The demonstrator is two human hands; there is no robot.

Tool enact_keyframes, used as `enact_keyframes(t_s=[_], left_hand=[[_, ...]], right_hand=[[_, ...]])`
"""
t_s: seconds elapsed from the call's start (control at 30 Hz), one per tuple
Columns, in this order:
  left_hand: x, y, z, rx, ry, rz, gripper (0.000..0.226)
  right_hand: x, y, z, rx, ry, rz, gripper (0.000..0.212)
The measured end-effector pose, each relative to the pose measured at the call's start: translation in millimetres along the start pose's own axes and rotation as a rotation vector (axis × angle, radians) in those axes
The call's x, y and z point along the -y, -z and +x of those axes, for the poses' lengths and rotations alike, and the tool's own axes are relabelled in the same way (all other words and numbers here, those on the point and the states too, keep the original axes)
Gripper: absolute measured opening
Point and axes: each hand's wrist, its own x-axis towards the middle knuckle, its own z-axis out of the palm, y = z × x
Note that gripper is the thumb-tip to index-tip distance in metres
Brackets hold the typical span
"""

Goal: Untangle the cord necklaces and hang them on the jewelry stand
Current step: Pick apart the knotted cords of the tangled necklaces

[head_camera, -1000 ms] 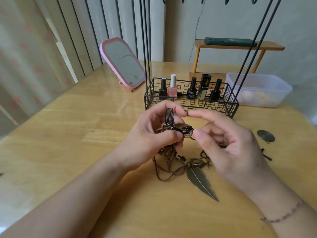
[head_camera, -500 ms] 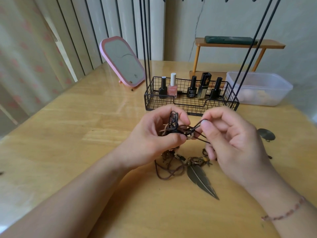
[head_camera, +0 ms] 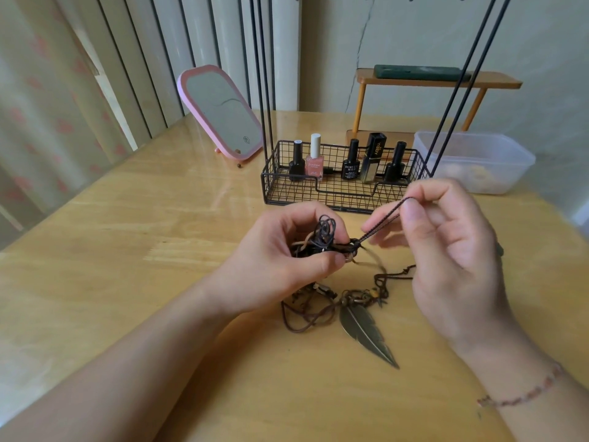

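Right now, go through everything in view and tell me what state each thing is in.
Left hand: grips the tangled knot of cord necklaces.
Right hand: pinches a dark cord loop, drawn taut from the knot.
Brass feather pendant: lying flat on the wooden table.
Black wire jewelry stand: upright; no necklace seen hanging.
Pink-framed mirror: propped, tilted back.
Clear plastic tub: lidless.

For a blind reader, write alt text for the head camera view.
A left hand grips a knot of tangled cord necklaces above a wooden table while the right hand pinches a dark cord loop pulled from it. Behind stands a wire basket.
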Motion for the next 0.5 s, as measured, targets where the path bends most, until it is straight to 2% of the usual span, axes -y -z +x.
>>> enact_keyframes(t_s=[0.1,0.33,0.5], left_hand=[[1.2,0.7,-0.3,-0.014,-0.005,0.007,0.015],[0.2,0.2,0.5,0.010,0.010,0.001,0.018],[-0.6,1.3,-0.3,0.044,0.022,-0.008,0.025]], right_hand=[[0.2,1.4,1.4,-0.030,0.026,0.032,0.009],[8.8,5.2,4.2,-0.084,-0.026,0.323,0.013],[7.4,8.3,4.9,-0.193,0.047,0.338,0.018]])
